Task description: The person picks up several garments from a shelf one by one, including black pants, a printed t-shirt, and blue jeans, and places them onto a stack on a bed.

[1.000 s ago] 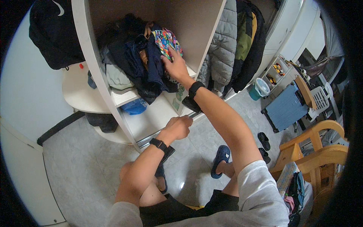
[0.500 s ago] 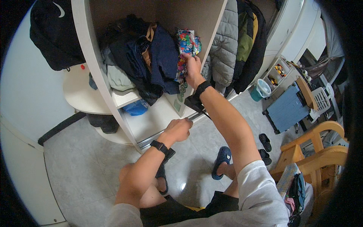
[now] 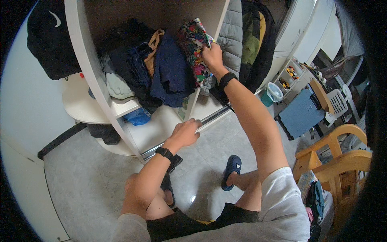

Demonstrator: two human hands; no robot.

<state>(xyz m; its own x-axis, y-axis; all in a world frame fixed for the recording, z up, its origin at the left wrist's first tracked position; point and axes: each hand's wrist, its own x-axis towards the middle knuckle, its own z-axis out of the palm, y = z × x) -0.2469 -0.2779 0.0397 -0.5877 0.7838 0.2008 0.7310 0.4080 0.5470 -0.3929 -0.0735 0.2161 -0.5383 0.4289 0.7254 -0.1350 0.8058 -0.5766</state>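
My right hand [image 3: 213, 58] is closed on the edge of a colourful patterned garment [image 3: 195, 52], which hangs from it in front of the shelf, beside the closet's middle divider. Left of that garment lies a heap of dark clothes, with a navy garment [image 3: 171, 80] nearest and a tan strip of cloth [image 3: 155, 44] behind it. My left hand [image 3: 184, 133] hovers low, near the closet's bottom rail, with nothing seen in it. Its fingers are partly stretched and a little blurred. A black strap circles each wrist.
Right of the divider hang a grey padded jacket [image 3: 231, 40] and darker coats. Folded pale cloth [image 3: 118, 87] lies on the shelf's left, above a blue bag [image 3: 138, 117]. A teal bin [image 3: 271, 95], a blue suitcase [image 3: 302, 113] and a wooden chair [image 3: 342, 157] stand at the right.
My right hand has drawn the patterned garment up and outward, and it now hangs more spread out. My left hand has risen slightly and its fingers have loosened.
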